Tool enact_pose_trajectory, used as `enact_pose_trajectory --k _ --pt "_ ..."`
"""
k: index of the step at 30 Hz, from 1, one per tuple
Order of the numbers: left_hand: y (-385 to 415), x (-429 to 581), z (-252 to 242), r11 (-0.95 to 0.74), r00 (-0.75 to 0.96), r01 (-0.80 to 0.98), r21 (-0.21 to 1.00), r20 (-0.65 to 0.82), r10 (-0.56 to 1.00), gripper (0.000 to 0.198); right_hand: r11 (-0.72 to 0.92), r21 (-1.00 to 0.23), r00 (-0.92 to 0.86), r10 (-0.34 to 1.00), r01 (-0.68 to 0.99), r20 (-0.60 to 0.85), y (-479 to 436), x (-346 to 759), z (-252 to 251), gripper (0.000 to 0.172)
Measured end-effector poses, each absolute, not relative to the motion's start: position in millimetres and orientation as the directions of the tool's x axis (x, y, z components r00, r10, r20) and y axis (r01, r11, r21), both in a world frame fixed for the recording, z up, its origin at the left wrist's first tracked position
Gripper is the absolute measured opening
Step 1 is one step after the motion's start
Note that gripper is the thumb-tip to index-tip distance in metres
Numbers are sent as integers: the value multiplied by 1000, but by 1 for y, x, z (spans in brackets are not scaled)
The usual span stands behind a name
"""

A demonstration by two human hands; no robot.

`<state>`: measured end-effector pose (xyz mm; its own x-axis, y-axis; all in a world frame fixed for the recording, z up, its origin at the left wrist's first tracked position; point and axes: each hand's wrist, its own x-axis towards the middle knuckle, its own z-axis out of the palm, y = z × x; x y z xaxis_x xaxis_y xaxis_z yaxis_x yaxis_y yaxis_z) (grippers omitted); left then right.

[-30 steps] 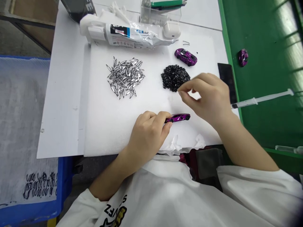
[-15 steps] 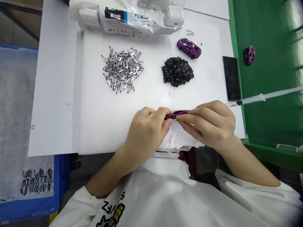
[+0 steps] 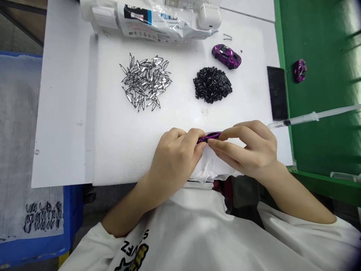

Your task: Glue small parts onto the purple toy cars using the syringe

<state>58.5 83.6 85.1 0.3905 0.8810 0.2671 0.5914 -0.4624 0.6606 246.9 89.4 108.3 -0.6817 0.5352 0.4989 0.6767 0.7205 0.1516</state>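
A small metallic-purple toy car [image 3: 210,136] lies almost hidden between my left hand [image 3: 175,163] and my right hand [image 3: 245,150]. Both hands pinch it from opposite ends, just above the near edge of a white foam board [image 3: 118,150]. Farther up the board, a second purple toy car [image 3: 226,56] rests on its wheels. Beside it sits a heap of tiny black shiny pieces [image 3: 212,85]. To the left lies a loose pile of silver leaf-shaped pieces [image 3: 145,82].
A squeezed tube package [image 3: 152,19] and a white earbud case [image 3: 209,17] lie along the far edge. On the right are a black rectangular slab [image 3: 278,93], a syringe [image 3: 314,118] and a third purple car [image 3: 299,70] on a green mat. Crumpled white tissue [image 3: 211,169] sits below my hands.
My right hand has come down from beside the black heap and now pinches the car alongside my left hand. The car has turned slightly, and the view has tilted a little.
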Motion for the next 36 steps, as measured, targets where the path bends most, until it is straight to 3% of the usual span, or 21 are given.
enact_pose_trajectory --k 4,7,10,13,19,24,26,28,33,36 --pt "83 58 85 -462 394 597 656 262 881 16 744 149 -721 547 652 426 93 249 110 16" --pt "84 58 85 -459 394 596 658 258 882 16 765 109 -715 528 635 459 97 253 113 17" --pt "83 57 86 -460 395 594 660 260 881 15 731 -44 -599 590 681 541 103 257 119 12" --pt "82 56 87 -484 419 578 657 270 867 12 642 -196 -470 705 741 531 113 254 129 8" --pt "63 55 90 -565 404 567 599 396 825 29 601 -332 -557 799 727 227 143 213 133 16" --pt "23 41 70 -700 302 208 683 636 711 6 526 -359 -547 836 771 50 168 168 119 20" --pt "8 32 52 -671 359 190 717 585 727 16 483 -314 -499 866 818 30 172 155 115 20" --pt "-3 25 32 -582 391 293 758 461 797 24 470 -226 -474 880 853 39 171 146 113 24" --pt "-8 20 -3 -254 231 571 780 144 962 17 441 -84 -437 897 894 59 164 134 110 26" --pt "-2 24 -7 -160 241 603 782 13 971 39 430 -74 -427 903 900 47 163 131 108 22"
